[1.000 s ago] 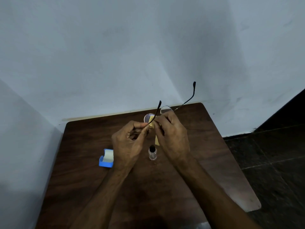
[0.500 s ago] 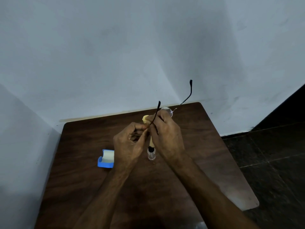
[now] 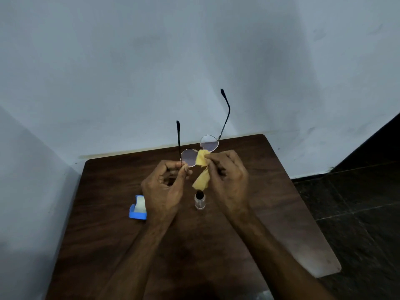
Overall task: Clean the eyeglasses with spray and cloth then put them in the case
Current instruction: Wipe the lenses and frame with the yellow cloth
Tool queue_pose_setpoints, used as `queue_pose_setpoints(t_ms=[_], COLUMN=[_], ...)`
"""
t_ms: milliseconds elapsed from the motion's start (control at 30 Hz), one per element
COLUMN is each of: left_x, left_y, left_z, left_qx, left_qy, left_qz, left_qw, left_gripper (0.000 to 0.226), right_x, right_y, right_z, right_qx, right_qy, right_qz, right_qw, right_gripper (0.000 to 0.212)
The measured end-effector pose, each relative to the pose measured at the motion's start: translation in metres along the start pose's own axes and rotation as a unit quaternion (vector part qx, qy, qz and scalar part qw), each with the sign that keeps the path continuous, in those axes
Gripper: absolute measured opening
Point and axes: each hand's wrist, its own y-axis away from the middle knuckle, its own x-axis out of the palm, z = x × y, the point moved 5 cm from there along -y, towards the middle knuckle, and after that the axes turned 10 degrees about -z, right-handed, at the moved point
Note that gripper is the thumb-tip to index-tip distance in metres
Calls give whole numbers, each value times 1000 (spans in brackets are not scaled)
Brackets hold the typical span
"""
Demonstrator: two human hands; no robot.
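Note:
Round thin-framed eyeglasses (image 3: 189, 157) are held above the table with both dark temples pointing up and away. My left hand (image 3: 163, 189) pinches the rim of the left lens near its hinge. My right hand (image 3: 228, 180) pinches a yellow cloth (image 3: 201, 169) against the bridge, between the two lenses, and the cloth's tail hangs down. A small clear spray bottle (image 3: 199, 200) with a dark cap stands on the table below the cloth. The open blue case (image 3: 137, 207) with a pale lining lies to the left, partly hidden by my left wrist.
The dark wooden table (image 3: 270, 191) stands in a corner, with a pale wall behind and on the left. A dark tiled floor (image 3: 357, 208) lies to the right of the table edge.
The glasses have been turned so both lenses face up into view and the temples spread apart. The yellow cloth, mostly hidden before, now shows at the bridge with its tail hanging.

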Motion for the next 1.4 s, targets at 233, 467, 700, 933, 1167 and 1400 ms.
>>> queue_pose_setpoints(t_ms=[233,467,700,933,1167,1400], left_x=[-1,0,3,-7,-4,-12], left_y=[-2,-5,0,-6,-11,-11], left_z=[-4,-6,-1,3,-16,-9], left_qx=[4,-11,-85,-40,72,91], left_qy=[4,21,59,9,-35,-56], left_qz=[36,44,-21,10,46,69], left_qw=[999,999,994,999,996,992], left_gripper=[13,16,18,17,11,16], right_x=[7,10,11,-4,18,12], right_y=[-1,-10,-11,-35,-38,-20], right_z=[1,7,5,1,9,-2], right_qx=[-65,-135,-107,-44,-83,-63], right_qy=[29,87,32,37,143,155], right_qz=[49,37,17,-27,16,50], right_qw=[996,986,994,998,986,985], right_gripper=[28,20,4,14,17,9])
